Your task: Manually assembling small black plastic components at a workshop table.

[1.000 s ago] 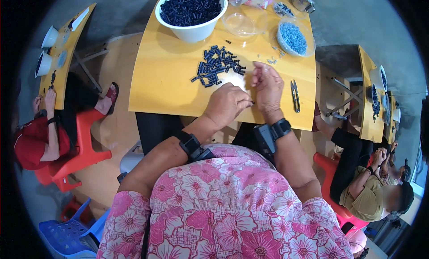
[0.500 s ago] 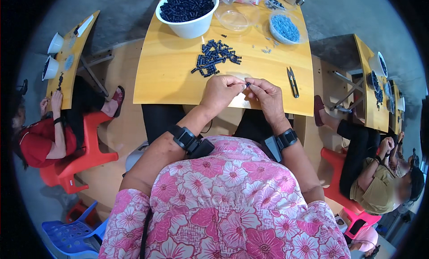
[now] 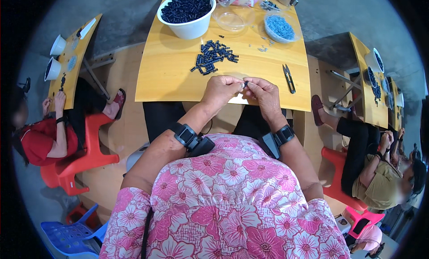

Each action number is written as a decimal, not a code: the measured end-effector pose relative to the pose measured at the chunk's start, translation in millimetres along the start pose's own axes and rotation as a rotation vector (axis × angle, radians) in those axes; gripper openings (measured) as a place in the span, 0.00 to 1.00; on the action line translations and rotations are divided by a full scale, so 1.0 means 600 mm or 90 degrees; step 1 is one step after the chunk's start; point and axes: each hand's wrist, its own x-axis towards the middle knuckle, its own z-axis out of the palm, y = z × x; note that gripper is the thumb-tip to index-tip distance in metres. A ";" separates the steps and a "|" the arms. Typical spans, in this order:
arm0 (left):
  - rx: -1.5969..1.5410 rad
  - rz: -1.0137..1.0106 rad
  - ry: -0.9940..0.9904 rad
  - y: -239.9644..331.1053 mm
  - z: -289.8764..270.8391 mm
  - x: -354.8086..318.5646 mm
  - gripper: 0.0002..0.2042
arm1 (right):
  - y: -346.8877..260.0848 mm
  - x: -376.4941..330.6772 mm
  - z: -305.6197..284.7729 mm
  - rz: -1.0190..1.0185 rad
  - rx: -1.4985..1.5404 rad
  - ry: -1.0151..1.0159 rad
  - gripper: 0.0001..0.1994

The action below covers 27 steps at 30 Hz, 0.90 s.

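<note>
Both of my hands meet over the near edge of the yellow table (image 3: 170, 87). Between my left hand (image 3: 220, 91) and my right hand (image 3: 264, 96), the fingertips pinch a small black part (image 3: 245, 84), mostly hidden by the fingers. Just beyond my left hand lies a loose pile of small black tube-like pieces (image 3: 210, 58). A pair of black-handled thread snips (image 3: 289, 79) rests to the right of my right hand, blades pointing away from me.
A white tub (image 3: 187, 26) full of black pieces stands at the far left. Far right are a clear bowl of small blue pieces (image 3: 279, 27) and a few scattered bits (image 3: 262, 49). An empty-looking clear lid (image 3: 232, 20) lies between. People work at side tables.
The view has shifted slightly. My fingers keep pinching the small black part, with only a slight change in the right hand's finger position.
</note>
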 end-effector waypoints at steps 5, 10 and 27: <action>0.052 -0.024 -0.033 0.007 0.007 0.001 0.10 | 0.010 0.004 -0.013 0.004 0.028 0.008 0.10; 0.216 0.104 -0.007 0.002 -0.003 0.001 0.10 | -0.007 -0.007 -0.048 0.000 0.056 0.045 0.07; 0.412 0.277 -0.043 -0.022 -0.040 0.004 0.05 | 0.031 -0.177 -0.262 -0.081 -0.466 0.383 0.06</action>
